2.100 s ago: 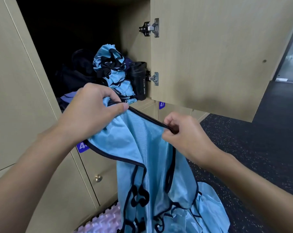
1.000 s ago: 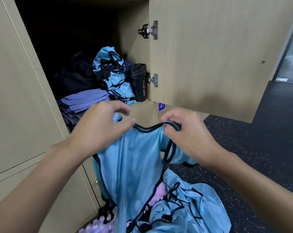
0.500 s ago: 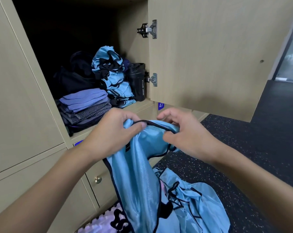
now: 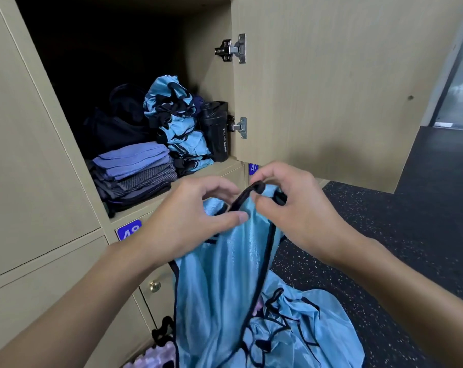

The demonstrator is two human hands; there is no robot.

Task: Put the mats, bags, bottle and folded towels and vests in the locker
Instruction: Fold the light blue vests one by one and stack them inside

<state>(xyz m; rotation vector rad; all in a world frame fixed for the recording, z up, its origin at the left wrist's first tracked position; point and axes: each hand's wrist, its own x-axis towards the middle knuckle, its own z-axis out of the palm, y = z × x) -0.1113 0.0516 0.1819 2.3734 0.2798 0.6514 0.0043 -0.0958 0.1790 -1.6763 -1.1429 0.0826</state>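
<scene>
Your left hand [image 4: 187,221] and right hand [image 4: 291,208] both pinch the black-piped edge of a glossy blue vest [image 4: 225,282], which hangs limp below the open locker [image 4: 203,70], its shelf holding folded towels [image 4: 134,168].

Both hands pinch the black-trimmed edge of a shiny light-blue mesh vest [image 4: 225,274], left hand [image 4: 190,221] beside right hand [image 4: 291,208]. Behind them the open beige wooden locker [image 4: 211,75] holds folded purple and grey towels [image 4: 134,168], bundled blue vests [image 4: 177,120] and a black sport bottle [image 4: 217,131].
</scene>
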